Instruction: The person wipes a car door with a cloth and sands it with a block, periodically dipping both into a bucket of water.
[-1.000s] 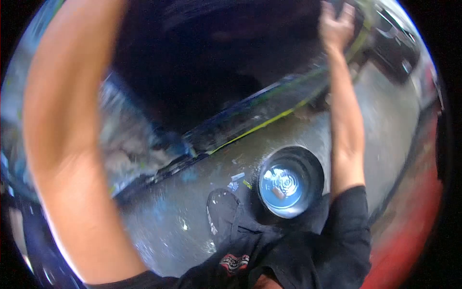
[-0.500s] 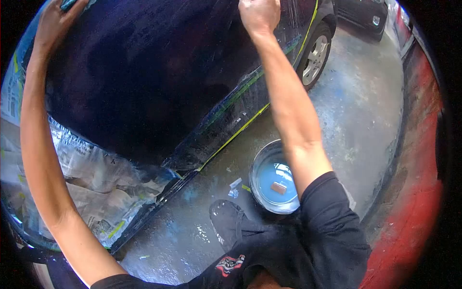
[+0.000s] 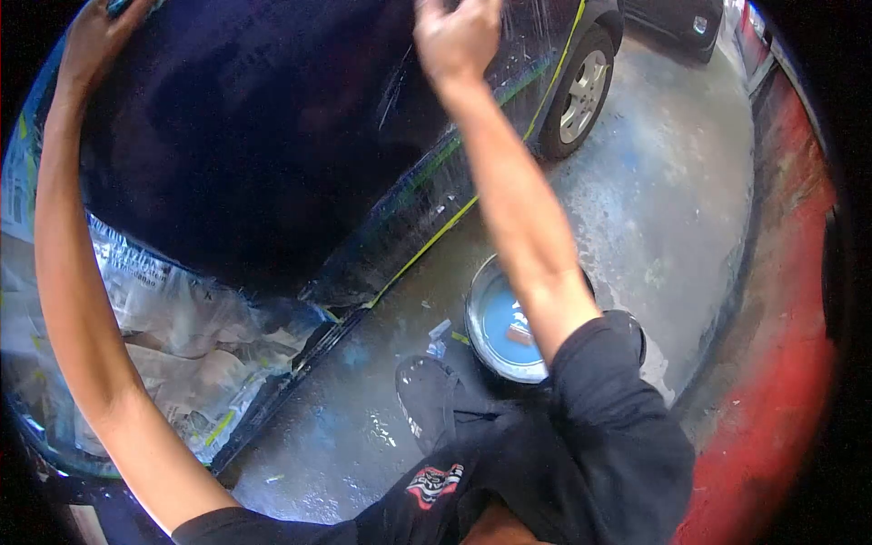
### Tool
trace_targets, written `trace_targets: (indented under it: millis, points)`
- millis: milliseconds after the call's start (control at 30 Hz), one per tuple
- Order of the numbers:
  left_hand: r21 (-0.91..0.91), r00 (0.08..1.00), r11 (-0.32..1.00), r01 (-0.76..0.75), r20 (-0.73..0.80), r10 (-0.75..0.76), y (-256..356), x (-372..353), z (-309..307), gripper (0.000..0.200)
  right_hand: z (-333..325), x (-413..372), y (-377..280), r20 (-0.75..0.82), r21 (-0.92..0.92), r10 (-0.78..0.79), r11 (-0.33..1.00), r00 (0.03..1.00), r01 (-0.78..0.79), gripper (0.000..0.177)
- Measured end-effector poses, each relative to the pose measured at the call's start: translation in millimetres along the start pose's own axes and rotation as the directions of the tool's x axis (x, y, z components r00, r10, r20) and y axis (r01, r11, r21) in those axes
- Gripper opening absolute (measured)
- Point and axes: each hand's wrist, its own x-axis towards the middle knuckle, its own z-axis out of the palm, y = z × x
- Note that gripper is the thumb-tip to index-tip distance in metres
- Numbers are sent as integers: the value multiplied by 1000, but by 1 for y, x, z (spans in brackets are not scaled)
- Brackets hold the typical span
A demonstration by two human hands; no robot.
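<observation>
In the head view, the person's left hand (image 3: 95, 41) is raised against the edge of a big dark car panel (image 3: 272, 136); a scrap of blue-green material (image 3: 116, 7) shows between its fingers, but the frame cuts it off, so I can't tell whether they are clamped on it. The right hand (image 3: 459, 41) is over the panel's other side; its fingers look slightly parted, their tips out of frame, so I can't tell whether it grips anything. Below the left hand, newspaper (image 3: 173, 309) covers the area beside the panel; below the right, yellow tape (image 3: 427, 245) runs along the lower edge, and a wheel (image 3: 581, 98) is off to its right. Beneath the right forearm, partly hidden, a bucket (image 3: 470, 318) of bluish water stands on the floor (image 3: 672, 182); a brownish block (image 3: 520, 335) lies in it; a dark shoe (image 3: 425, 391) is just beside.
</observation>
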Motion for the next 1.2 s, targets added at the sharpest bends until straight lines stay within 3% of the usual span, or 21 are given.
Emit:
trace_targets:
  millis: [33,100,167,233,267,300,333,400,433,500,567,667,700,733,800,867,933,1000,1100,1167,1200]
  points:
    - [32,999,999,-38,-12,39,-1,-1,-2,32,-7,-31,-23,-29,-24,-95,995,995,94,68]
    - [102,995,990,-101,-17,103,-3,-7,-5,31,-32,-104,-62,106,45,-267,964,958,263,99]
    - [-12,1000,1000,-19,24,19,0,-8,-6,31,-36,-117,-58,108,68,-391,920,914,386,92]
    - [-202,997,977,67,56,-57,-1,-8,-3,35,-11,-62,-30,76,-26,-401,914,913,404,79]
    - [-89,999,996,-29,24,32,-8,-10,1,34,-25,0,-43,137,92,-180,982,974,168,73]
    - [41,991,991,-131,-32,132,-19,-12,4,34,-15,41,-33,177,41,41,998,983,-49,71]
    - [185,964,956,-230,-92,249,-30,-3,6,34,3,70,-11,102,-6,103,995,989,-103,70]
    - [135,983,974,-180,6,181,-32,-3,5,33,1,73,-38,75,-120,261,960,962,-251,70]
    - [171,982,968,-185,64,177,-55,-11,1,34,-5,51,-46,110,-16,163,987,980,-162,71]
    - [218,983,961,-171,98,153,-59,-8,-2,36,3,-45,-60,-35,-89,-271,960,962,267,75]
    - [224,990,967,-125,85,108,-41,-11,-4,35,-32,-122,-82,139,147,-387,918,911,368,99]
    - [253,988,956,-150,82,133,-41,-11,-3,35,-23,-59,-57,98,80,-510,860,854,504,94]
    - [195,983,965,-173,91,158,-47,-10,-3,35,-5,-21,-41,31,-49,-435,899,900,436,74]
    - [207,982,962,-179,89,164,-51,-11,-1,35,-1,16,-23,121,-33,-266,962,956,272,52]
    - [236,980,953,-191,95,173,-59,-13,-1,35,-16,87,-34,247,5,220,974,944,-228,71]
    - [251,988,959,-135,102,112,-57,-16,-1,35,-5,72,-43,150,-36,221,975,964,-219,73]
    - [206,991,973,-106,105,85,-55,-14,-2,35,9,-7,-36,29,-61,-199,978,980,201,57]
    - [240,975,946,-220,57,213,-44,-6,-4,34,-32,-86,-68,134,36,-360,933,923,359,74]
    - [211,990,967,-144,45,137,-34,-7,-2,35,-27,-65,-22,119,90,-452,892,884,444,76]
    - [217,993,969,-115,55,106,-36,-5,-2,35,-10,7,16,60,-27,-240,970,969,242,81]
    - [242,992,963,-122,56,112,-38,-3,-3,35,-5,38,35,101,-53,-53,997,993,58,79]
